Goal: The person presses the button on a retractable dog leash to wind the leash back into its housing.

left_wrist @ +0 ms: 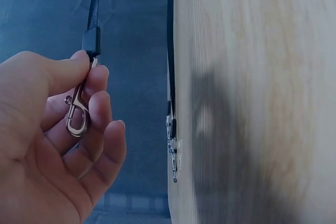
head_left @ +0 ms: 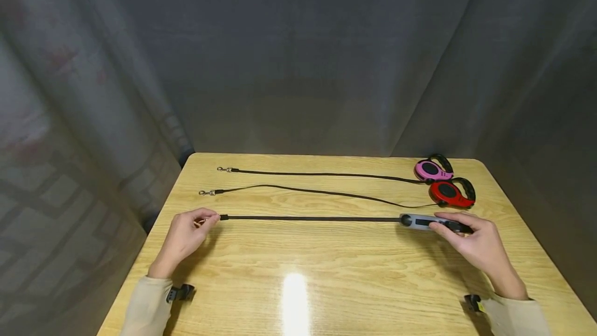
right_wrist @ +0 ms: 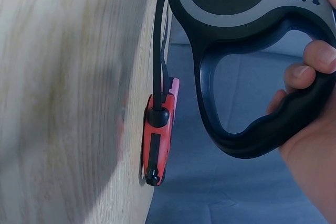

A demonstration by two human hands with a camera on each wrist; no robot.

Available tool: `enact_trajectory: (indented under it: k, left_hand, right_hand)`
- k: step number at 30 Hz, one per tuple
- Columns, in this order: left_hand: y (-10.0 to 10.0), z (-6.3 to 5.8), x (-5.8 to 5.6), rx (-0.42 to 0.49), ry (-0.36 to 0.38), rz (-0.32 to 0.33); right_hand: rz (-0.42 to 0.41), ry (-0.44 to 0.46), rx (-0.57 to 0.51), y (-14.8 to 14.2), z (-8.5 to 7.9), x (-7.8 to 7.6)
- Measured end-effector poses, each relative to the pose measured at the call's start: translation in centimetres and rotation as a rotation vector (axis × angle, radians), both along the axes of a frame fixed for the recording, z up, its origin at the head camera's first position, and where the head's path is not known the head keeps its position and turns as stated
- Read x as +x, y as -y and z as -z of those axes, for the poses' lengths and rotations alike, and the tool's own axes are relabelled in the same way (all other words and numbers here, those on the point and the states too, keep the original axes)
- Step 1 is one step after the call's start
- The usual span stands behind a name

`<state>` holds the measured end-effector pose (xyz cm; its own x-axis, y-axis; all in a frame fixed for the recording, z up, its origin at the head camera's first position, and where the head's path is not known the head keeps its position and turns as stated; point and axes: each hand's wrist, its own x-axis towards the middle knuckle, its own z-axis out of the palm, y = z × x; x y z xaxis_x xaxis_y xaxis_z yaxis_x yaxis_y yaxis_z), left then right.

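Above the light wooden table (head_left: 354,263), the left hand (head_left: 186,235) pinches the metal clip (left_wrist: 76,100) of the gray leash (head_left: 422,222); the right hand (head_left: 482,242) grips its black handle (right_wrist: 252,145). Red leash (head_left: 460,201) and pink leash (head_left: 429,171) lie behind. Dark curtains (head_left: 298,66) stand behind the table and at both sides.

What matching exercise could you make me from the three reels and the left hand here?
Things:
1. pink reel
2. red reel
3. grey reel
4. left hand

Places and states:
A. in the right hand
B. farthest back on the table
C. pinching a clip
D. between the other two reels

Pairs: 1-B, 2-D, 3-A, 4-C
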<state>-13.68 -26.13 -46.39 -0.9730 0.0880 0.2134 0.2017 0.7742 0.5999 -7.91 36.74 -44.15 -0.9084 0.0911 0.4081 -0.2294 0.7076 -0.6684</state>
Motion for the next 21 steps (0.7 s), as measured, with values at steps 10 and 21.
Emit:
enact_trajectory:
  k: [10,21]
  left_hand:
    - [-0.08,0.05,0.08,0.006,0.021,0.005]
    - [-0.38,0.04,-0.06,0.019,0.016,0.002]
  right_hand:
    - [-0.001,-0.005,0.018,0.09,0.01,0.01]
    - [-0.030,-0.013,0.011,0.25,0.19,-0.13]
